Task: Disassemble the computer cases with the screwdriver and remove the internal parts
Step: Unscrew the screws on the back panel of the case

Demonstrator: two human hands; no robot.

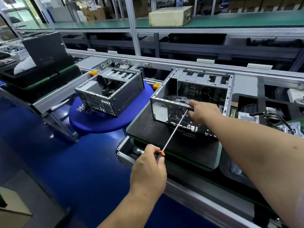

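Nearest to the camera is the left hand (148, 168), its fingers curled tight around the black and orange handle of the screwdriver (174, 130). From these fingers the thin shaft goes up and to the right, a long diagonal across the front edge of the black mat (148, 130), and its tip arrives at the upper rear edge of the open computer case (192, 96), just where the right hand (203, 111) is. The right-hand fingers are bent over that edge and seem to pinch the shaft near the tip; what is under them I cannot tell. So the right hand is the nearer one to the working point, and I judge it guides the tip to a screw. Both forearms are stretched forward. The case stands at the back of the mat. A second case (110, 92) sits well apart to the left on a blue round stool (98, 124).
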